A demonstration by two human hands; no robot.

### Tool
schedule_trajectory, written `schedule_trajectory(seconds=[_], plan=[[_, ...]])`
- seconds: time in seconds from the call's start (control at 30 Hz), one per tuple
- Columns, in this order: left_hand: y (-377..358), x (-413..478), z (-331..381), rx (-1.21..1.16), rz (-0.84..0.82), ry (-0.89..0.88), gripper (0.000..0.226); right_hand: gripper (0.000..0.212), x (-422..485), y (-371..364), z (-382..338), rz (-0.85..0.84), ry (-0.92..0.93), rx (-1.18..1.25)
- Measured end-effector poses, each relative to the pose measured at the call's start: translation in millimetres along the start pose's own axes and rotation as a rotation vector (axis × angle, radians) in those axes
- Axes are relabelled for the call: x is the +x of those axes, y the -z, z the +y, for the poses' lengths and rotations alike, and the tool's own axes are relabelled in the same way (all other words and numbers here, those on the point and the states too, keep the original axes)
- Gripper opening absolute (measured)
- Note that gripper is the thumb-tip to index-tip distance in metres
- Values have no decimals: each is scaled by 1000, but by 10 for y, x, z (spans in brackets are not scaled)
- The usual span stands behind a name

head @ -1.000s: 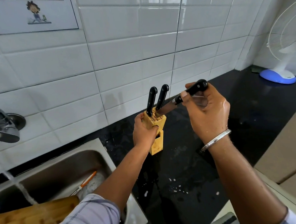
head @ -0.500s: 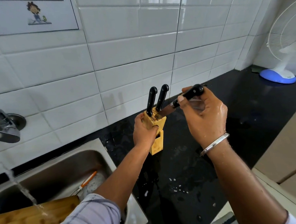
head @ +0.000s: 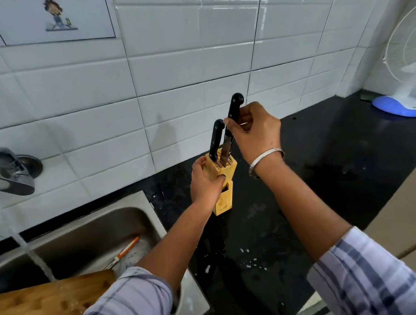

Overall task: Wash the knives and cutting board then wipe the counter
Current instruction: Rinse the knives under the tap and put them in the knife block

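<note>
One knife tip-down in wooden block

Setting: kitchen, probably domestic. Evidence: white tiled wall, steel sink under a running tap, wet black counter, wooden knife block, fan in the far corner.

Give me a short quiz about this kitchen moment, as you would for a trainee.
1. True or false: the tap is turned off.
2. The left hand grips: A the knife block, B the cutting board, C the sink.
3. Fill in: the right hand pinches a black-handled ____, blade tip in the block.
Key: 1 false, water runs from the tap. 2 A. 3 knife.
</note>
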State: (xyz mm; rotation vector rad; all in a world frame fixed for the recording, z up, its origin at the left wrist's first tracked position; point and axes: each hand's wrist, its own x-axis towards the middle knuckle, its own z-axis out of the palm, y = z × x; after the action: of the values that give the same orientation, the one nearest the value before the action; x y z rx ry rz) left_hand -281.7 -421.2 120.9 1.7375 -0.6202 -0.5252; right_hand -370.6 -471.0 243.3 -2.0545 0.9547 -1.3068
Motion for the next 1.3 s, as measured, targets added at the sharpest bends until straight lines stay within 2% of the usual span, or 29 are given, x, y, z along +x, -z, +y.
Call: schedule_trajectory(seconds=[0.33, 0.47, 0.57, 0.67, 0.73, 0.8, 0.87, 0.93, 0.97, 1.03, 1.07, 1.1, 1.13, 1.2, 1.3], plan=[[-29, 36, -32, 40, 12, -9, 67, 24, -108, -96, 137, -1, 36, -68], [-8, 39, -18, 46, 9, 0, 66, 24, -153, -120, 127, -6, 49, -34], [67, 25, -42, 43, -10, 24, 73, 24, -132, -108, 136, -10, -8, 18], [244, -81, -225, 32, -23, 91, 78, 44, -312, -195, 177, 82, -57, 55], [424, -173, -493, 5, -6, 166, 64, 52, -596, -348, 191, 202, -56, 51], [649, -278, -825, -19, 76, 265, 44, 38, -950, -590, 162, 226, 34, 75], [900, -402, -1189, -62, 180, 373, 26, 20, -1291, -926, 134, 10, 130, 147], [1183, -537, -1531, -156, 240, 462, 12, 14, -1632, -1352, 87, -381, 127, 124], [1327, -614, -1696, -195, 249, 515, 13, 12, -1809, -1586, 55, -619, 103, 39], [1554, -780, -1941, -228, 245, 679, 24, 18, -2114, -1946, 9, -1102, 102, -305], [1687, -864, -2084, -233, 255, 778, 27, 24, -2274, -2127, -5, -1311, 124, -483], [1797, -955, -2178, -242, 249, 862, 28, 28, -2385, -2258, 21, -1453, 148, -630], [1917, -1050, -2298, -261, 236, 933, 27, 31, -2510, -2395, 76, -1564, 142, -744], [2089, -1165, -2469, -294, 194, 1013, 32, 36, -2691, -2587, 317, -1671, 69, -890], [2318, -1213, -2650, -330, 243, 1070, 31, 39, -2891, -2701, 560, -1694, -101, -975]])
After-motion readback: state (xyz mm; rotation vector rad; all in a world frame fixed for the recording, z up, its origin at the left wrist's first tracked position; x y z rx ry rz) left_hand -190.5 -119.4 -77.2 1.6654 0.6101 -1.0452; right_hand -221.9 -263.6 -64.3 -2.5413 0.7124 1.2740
